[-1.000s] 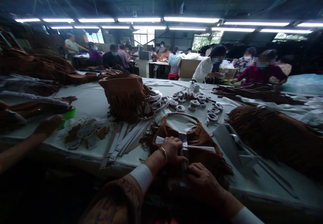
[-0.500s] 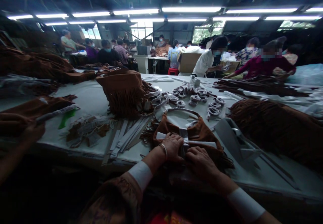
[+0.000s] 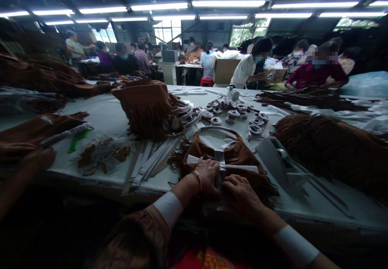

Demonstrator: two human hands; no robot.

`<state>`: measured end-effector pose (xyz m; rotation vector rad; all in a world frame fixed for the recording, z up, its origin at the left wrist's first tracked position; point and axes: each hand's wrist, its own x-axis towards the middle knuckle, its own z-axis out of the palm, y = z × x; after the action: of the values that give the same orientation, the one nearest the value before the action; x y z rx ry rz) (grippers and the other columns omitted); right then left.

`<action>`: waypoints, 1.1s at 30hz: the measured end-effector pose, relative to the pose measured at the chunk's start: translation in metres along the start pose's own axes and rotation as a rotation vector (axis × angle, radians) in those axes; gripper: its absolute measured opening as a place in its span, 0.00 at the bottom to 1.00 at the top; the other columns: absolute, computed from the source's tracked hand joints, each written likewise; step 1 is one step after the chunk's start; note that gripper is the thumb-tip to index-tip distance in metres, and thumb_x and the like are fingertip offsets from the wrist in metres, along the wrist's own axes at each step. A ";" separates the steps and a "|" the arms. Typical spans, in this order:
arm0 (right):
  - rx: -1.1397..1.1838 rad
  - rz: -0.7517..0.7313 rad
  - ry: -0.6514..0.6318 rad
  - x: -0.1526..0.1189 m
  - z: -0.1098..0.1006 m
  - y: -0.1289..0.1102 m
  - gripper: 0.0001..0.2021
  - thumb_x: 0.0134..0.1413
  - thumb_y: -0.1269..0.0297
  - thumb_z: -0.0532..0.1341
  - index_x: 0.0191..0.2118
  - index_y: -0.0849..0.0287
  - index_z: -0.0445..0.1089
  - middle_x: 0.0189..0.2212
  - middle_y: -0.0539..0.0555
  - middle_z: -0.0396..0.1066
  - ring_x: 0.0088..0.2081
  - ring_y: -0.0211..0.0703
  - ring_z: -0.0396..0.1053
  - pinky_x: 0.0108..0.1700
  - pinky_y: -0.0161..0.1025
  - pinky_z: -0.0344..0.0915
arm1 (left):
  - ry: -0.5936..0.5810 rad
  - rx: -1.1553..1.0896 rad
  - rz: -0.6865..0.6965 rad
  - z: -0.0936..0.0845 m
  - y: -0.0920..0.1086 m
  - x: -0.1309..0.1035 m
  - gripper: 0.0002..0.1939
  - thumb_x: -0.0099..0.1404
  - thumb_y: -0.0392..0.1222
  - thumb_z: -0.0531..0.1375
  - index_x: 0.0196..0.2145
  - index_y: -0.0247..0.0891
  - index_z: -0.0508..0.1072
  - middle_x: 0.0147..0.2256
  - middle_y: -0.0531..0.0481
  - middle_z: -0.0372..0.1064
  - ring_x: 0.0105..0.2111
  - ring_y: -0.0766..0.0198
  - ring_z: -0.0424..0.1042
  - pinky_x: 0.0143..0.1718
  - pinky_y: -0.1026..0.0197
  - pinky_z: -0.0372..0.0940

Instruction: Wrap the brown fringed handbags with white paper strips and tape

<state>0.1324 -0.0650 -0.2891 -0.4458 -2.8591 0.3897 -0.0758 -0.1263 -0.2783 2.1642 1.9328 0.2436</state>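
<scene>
The left hand [image 3: 207, 174] lies flat on the brown fringed handbag [image 3: 197, 149] at the near edge of the surface [image 3: 100, 107], fingers close together beside the clear strip [image 3: 219, 155] across its white paper roll [image 3: 242, 168]. The right hand [image 3: 241, 190] bends its fingers onto the bag's lower front; whether either grip pinches anything, I cannot tell.

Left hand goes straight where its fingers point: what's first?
Left hand would likely meet the shiny pale tape strip across the brown fringed bag, just past its fingertips; depth unclear.
</scene>
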 end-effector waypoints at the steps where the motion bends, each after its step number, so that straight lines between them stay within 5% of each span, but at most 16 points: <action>1: -0.003 0.002 -0.001 0.000 0.000 0.000 0.07 0.61 0.65 0.63 0.45 0.54 0.73 0.46 0.55 0.73 0.50 0.51 0.65 0.51 0.47 0.58 | -0.003 0.002 -0.003 0.000 0.001 0.000 0.48 0.45 0.61 0.70 0.60 0.41 0.60 0.63 0.39 0.60 0.63 0.42 0.57 0.67 0.33 0.43; 11: -0.107 -0.042 -0.032 -0.013 -0.011 0.001 0.17 0.57 0.73 0.61 0.51 0.53 0.73 0.51 0.57 0.73 0.55 0.54 0.66 0.56 0.49 0.60 | -0.030 0.012 -0.021 -0.003 0.010 -0.003 0.50 0.44 0.64 0.70 0.60 0.41 0.61 0.62 0.38 0.60 0.62 0.39 0.57 0.66 0.30 0.43; 17: -0.132 -0.121 0.053 -0.036 -0.007 -0.013 0.27 0.56 0.67 0.65 0.62 0.48 0.67 0.59 0.58 0.69 0.60 0.59 0.62 0.61 0.55 0.54 | -0.005 0.014 -0.028 0.001 0.008 -0.002 0.49 0.45 0.63 0.69 0.60 0.40 0.60 0.63 0.38 0.59 0.63 0.40 0.56 0.67 0.32 0.44; 24: 0.026 -0.107 0.135 -0.027 0.019 -0.013 0.04 0.59 0.70 0.65 0.36 0.53 0.74 0.40 0.51 0.76 0.46 0.48 0.68 0.50 0.44 0.58 | 0.025 0.021 -0.016 0.007 0.004 -0.002 0.45 0.49 0.60 0.67 0.60 0.40 0.59 0.62 0.39 0.61 0.62 0.41 0.58 0.67 0.32 0.43; 33: 0.078 -0.235 0.202 -0.033 0.024 -0.022 0.10 0.64 0.75 0.55 0.33 0.57 0.68 0.32 0.51 0.73 0.45 0.44 0.69 0.50 0.42 0.53 | 0.002 0.003 -0.032 0.003 0.005 -0.004 0.49 0.46 0.64 0.68 0.60 0.39 0.60 0.62 0.38 0.60 0.63 0.41 0.57 0.67 0.30 0.41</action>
<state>0.1511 -0.1011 -0.3114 -0.1242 -2.6496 0.3876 -0.0704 -0.1310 -0.2800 2.1337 1.9680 0.2381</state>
